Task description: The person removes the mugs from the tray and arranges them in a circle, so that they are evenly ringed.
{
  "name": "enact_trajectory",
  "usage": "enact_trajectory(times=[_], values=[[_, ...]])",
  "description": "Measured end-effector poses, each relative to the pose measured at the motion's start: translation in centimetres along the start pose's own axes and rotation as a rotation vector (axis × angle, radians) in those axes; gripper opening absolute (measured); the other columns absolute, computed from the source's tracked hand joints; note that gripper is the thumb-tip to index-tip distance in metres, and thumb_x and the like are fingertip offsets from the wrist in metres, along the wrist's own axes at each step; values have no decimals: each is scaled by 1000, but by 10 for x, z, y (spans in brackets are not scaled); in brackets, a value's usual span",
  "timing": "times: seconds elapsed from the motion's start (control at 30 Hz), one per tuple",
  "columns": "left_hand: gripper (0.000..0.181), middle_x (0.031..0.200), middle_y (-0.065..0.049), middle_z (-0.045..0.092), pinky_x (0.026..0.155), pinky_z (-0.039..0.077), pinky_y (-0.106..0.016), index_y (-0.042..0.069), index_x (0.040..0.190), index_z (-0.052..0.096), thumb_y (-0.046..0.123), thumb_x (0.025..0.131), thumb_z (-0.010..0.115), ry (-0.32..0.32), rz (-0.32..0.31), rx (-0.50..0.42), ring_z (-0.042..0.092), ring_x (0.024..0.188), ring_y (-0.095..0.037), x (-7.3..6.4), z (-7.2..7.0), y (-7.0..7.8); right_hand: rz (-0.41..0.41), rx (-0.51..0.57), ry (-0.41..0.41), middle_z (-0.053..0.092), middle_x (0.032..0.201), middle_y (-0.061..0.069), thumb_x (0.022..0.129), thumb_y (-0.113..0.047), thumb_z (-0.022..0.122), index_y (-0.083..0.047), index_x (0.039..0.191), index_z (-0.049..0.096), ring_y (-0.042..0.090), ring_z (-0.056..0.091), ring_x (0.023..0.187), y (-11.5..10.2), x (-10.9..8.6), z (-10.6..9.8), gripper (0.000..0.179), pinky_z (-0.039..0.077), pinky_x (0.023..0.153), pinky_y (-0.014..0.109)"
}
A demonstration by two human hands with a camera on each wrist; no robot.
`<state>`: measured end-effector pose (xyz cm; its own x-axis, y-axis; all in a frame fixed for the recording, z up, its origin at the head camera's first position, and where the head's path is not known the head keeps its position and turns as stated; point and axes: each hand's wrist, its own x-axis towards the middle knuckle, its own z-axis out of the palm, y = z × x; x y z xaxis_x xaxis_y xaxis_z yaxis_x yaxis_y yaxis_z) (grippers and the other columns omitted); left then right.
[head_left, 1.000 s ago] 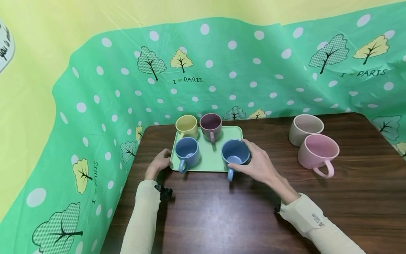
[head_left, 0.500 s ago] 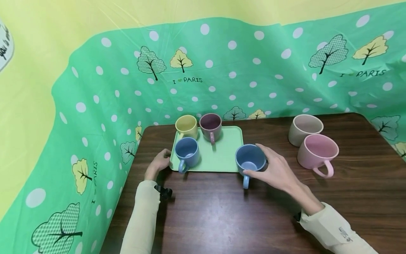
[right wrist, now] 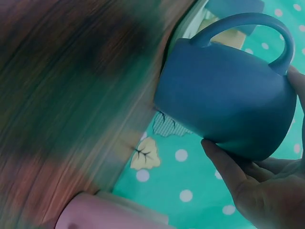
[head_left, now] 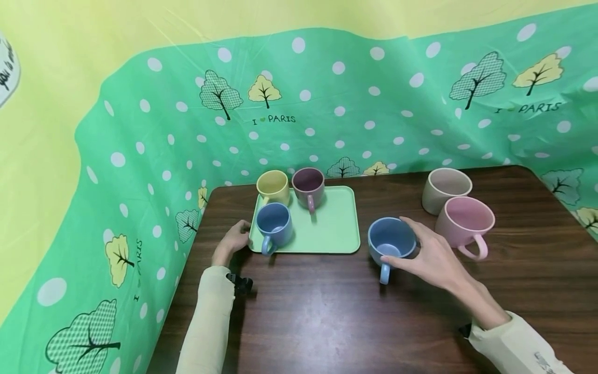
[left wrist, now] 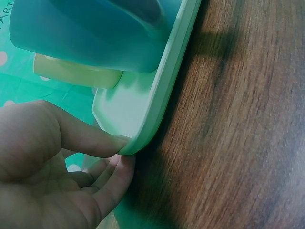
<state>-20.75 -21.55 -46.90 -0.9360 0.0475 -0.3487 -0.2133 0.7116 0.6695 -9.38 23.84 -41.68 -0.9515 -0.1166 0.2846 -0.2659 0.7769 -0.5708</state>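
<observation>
My right hand [head_left: 436, 257] grips a blue mug [head_left: 391, 240] by its rim and side, right of the tray; its handle points toward me. In the right wrist view the mug [right wrist: 226, 95] is over the wood, with a thumb and fingers around its body. My left hand [head_left: 233, 239] pinches the left front corner of a light green tray [head_left: 329, 234]; thumb and fingers close on the rim in the left wrist view. Standing on that tray are a second blue mug [head_left: 274, 226], a yellow mug [head_left: 273, 187] and a purple mug [head_left: 308, 188].
A grey-beige mug [head_left: 444, 191] and a pink mug [head_left: 462, 223] stand close together on the right side of the brown wooden table [head_left: 308, 322]. A green and yellow printed cloth [head_left: 280, 104] hangs behind the table and along its left side.
My right hand has carried the blue mug from the tray's right front part rightward, past the tray's edge and over the table. My left hand stays at the tray corner.
</observation>
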Motion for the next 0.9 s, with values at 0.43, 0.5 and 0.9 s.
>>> enact_trajectory(times=[0.43, 0.5, 0.9], values=[[47, 108, -18, 52, 76, 38, -39, 2, 131, 45, 0, 84, 45, -9, 6, -54, 47, 91, -29, -5, 0, 2, 28, -16, 55, 63, 115, 10, 60, -47, 87, -13, 133, 52, 28, 61, 96, 20, -14, -19, 87, 40, 77, 43], [46, 110, -18, 52, 76, 39, -39, 3, 130, 46, 1, 84, 46, -8, 6, -48, 47, 92, -29, -4, 0, 2, 21, -9, 65, 63, 114, 9, 60, -46, 88, -16, 132, 53, 27, 60, 95, 23, -16, -21, 85, 35, 81, 44], [43, 116, -18, 52, 77, 37, -37, 6, 133, 46, 4, 90, 46, -5, -25, -39, 47, 93, -28, -3, 0, 2, 116, -61, 55, 56, 120, 19, 61, -46, 87, -17, 140, 47, 39, 51, 102, 37, -30, -40, 92, 38, 73, 54]])
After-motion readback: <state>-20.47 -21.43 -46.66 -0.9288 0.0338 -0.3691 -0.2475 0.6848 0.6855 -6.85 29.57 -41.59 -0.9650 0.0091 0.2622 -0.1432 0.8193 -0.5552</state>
